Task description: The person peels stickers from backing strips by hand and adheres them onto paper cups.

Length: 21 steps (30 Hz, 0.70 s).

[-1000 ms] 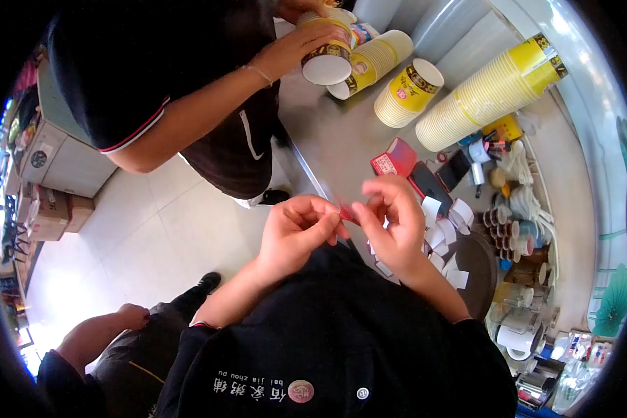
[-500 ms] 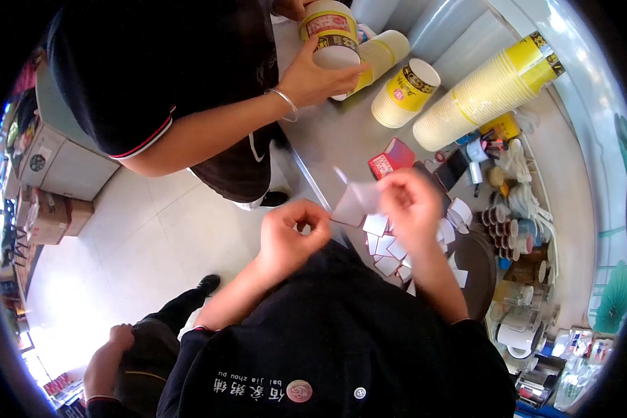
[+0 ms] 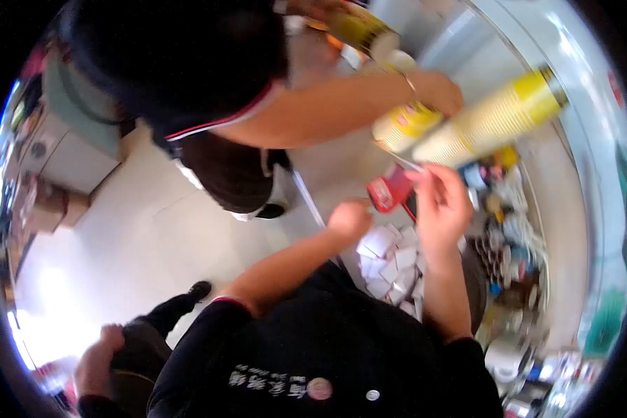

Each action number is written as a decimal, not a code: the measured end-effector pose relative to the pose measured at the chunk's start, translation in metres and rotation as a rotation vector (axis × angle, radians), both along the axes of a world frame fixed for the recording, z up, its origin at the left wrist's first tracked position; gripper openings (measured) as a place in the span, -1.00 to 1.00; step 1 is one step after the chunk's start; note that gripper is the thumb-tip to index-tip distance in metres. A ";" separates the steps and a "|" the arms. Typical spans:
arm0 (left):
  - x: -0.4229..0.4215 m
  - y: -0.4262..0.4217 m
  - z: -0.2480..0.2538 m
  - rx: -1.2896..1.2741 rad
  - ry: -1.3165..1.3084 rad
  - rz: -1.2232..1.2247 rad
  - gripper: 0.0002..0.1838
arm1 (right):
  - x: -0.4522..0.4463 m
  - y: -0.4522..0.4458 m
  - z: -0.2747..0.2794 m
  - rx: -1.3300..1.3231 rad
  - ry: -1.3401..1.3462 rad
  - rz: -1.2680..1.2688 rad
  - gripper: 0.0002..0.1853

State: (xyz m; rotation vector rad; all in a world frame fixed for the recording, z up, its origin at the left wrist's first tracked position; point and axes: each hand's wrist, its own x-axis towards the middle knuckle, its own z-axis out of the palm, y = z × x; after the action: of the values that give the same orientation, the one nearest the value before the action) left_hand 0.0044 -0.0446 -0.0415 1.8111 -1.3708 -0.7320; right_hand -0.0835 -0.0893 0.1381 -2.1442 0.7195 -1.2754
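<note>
My left hand [image 3: 350, 220] is closed and blurred, its fingertips at the near left edge of a red printed stack of labels [image 3: 391, 190]. Whether it touches the stack or pinches something, I cannot make out. To the right, my right hand [image 3: 444, 207] is raised with its fingers pinched on a thin pale slip of paper [image 3: 405, 161], seen almost edge-on. Below and between my hands lies a heap of small white paper pieces [image 3: 391, 268].
A co-worker's arm [image 3: 327, 115] stretches across the counter towards a yellow paper cup stack [image 3: 405, 125]. A taller stack of yellow cups [image 3: 491, 115] leans at the right. Cups, cords and small items line the counter's right side. Another person [image 3: 129, 359] stands lower left.
My left hand has moved right and up to the red stack. My right hand shifted slightly right; the translucent sheet between my hands is gone from there. The co-worker's hand reached right to the cups.
</note>
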 end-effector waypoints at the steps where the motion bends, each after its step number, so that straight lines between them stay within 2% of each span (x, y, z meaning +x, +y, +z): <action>1: 0.000 -0.015 0.001 -0.011 -0.069 0.017 -0.71 | 0.001 0.000 0.000 0.006 -0.012 0.013 -0.89; 2: -0.006 -0.031 -0.006 -0.021 -0.059 0.143 -0.64 | 0.000 -0.001 0.001 -0.023 0.038 0.005 -0.88; 3: -0.002 -0.038 0.025 0.279 0.037 0.214 -0.58 | 0.000 -0.003 0.001 0.032 0.083 -0.017 -0.87; 4: -0.006 -0.050 0.020 0.282 -0.101 0.276 -0.56 | -0.006 -0.013 -0.009 0.092 0.029 0.005 -0.85; 5: -0.005 -0.048 0.030 0.319 -0.157 0.196 -0.50 | -0.016 -0.022 -0.014 0.089 0.031 0.018 -0.86; 7: -0.027 -0.072 -0.013 0.079 -0.247 0.149 -0.41 | -0.024 -0.027 0.000 0.157 0.090 -0.069 -0.85; 10: -0.031 -0.079 -0.013 0.068 -0.234 0.171 -0.50 | -0.031 -0.038 0.006 0.103 0.156 -0.066 -0.84; 14: -0.024 -0.066 -0.009 -0.002 -0.173 0.275 -0.50 | -0.027 -0.038 0.001 0.080 0.144 -0.125 -0.84; 16: -0.022 -0.061 -0.005 -0.101 0.044 0.404 -0.70 | -0.031 -0.047 -0.007 0.021 0.126 -0.131 -0.83; 18: -0.023 -0.082 -0.015 -0.029 1.519 0.371 -0.66 | -0.025 -0.050 -0.008 -0.036 0.118 -0.081 -0.82; 19: -0.023 -0.074 -0.006 -0.027 1.280 0.403 -0.58 | -0.019 -0.042 -0.002 -0.035 0.116 -0.073 -0.82; 21: -0.024 -0.068 -0.002 -0.062 0.981 0.336 -0.56 | -0.013 -0.033 0.007 -0.055 0.235 -0.082 -0.78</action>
State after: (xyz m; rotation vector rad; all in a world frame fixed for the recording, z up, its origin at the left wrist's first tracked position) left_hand -0.0196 -0.1122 -0.0440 1.2642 -0.4240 -1.1490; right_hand -0.0960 -0.1226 0.1454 -2.3575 0.8850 -1.1058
